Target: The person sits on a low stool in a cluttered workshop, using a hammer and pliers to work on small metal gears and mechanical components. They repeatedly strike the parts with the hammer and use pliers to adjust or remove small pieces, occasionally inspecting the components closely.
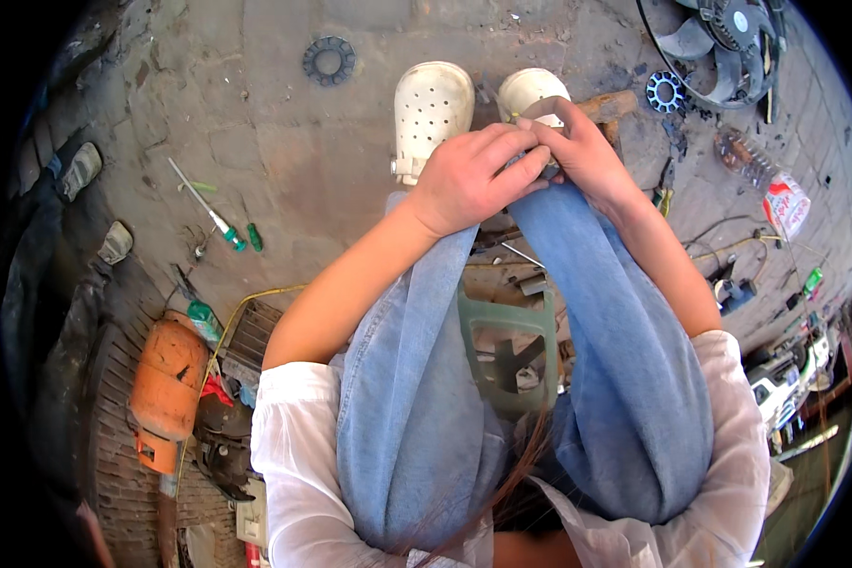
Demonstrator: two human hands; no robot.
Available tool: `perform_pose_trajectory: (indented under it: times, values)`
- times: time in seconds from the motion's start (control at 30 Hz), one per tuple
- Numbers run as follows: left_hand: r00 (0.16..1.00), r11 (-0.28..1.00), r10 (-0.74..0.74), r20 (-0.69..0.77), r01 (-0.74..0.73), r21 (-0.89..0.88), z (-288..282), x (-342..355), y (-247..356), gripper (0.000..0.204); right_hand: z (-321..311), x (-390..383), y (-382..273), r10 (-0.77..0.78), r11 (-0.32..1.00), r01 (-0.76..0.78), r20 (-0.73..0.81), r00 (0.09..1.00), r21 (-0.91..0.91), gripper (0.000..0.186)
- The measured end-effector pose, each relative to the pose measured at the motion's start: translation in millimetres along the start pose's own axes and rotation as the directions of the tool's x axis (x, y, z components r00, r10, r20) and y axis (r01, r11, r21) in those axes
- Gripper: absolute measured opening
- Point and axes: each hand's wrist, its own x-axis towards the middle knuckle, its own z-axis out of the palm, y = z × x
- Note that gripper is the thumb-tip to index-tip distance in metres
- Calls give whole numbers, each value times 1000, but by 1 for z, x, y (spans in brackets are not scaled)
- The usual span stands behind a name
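Note:
My left hand [473,180] and my right hand [589,159] meet just above my right knee, the fingers of both closed and bent inward. Between them is a small dark greyish piece [551,170], mostly covered by the fingers, so its kind does not show. A pale patch shows by the right fingers, over the toe of the right cream clog [530,87]. The left cream clog [433,106] is on the floor beyond my left hand. Past the right hand, a brownish block [608,105] lies on the ground.
Beneath me is a green plastic stool [507,322]. An orange gas cylinder [168,379] and a green-handled screwdriver [220,225] are at left. A ring-shaped part [328,61] lies ahead. Fan blades [724,66] and a plastic bottle [750,163] lie right. Another person's shoe [82,170] shows far left.

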Motion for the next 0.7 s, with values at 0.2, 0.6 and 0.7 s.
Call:
perform_pose_trajectory:
  times: [0.2, 0.6, 0.7]
  values:
    - [997, 997, -79, -12, 79, 22, 1, 5, 2, 43, 4, 2, -4, -8, 1000, 8, -19, 1000, 16, 32]
    - [742, 742, -648, -170, 565, -362, -2, 16, -25, 31, -2, 38, 18, -524, 820, 516, 37, 851, -249, 32]
    - [822, 802, -563, -84, 519, -296, -7, 20, -37, 31, -6, 46, 9, -605, 727, 544, -16, 796, -419, 32]
